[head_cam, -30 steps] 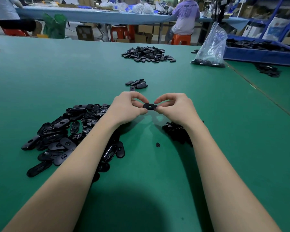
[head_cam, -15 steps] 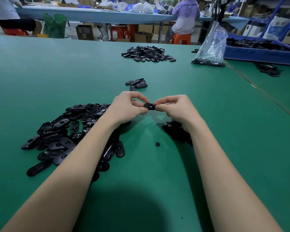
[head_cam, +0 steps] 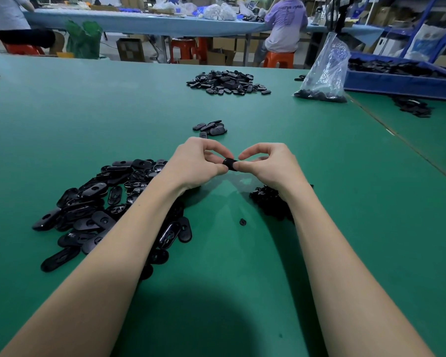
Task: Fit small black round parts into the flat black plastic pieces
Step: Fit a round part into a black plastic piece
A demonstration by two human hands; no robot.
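Green table [head_cam: 62, 119] bears flat black pieces [head_cam: 95, 210], one round part [head_cam: 242, 222], bag [head_cam: 325, 70]

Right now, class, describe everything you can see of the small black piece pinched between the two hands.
The small black plastic piece looks dark, smooth and slightly glossy. Only a short rounded stretch shows; fingertips hide the rest. It is held above the green table, level between the left hand and right hand, both pinching it. Whether a round part is fitted cannot be told.

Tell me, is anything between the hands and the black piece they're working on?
No. The left hand and right hand both pinch the piece directly, above the table. Nothing visible sits between them.
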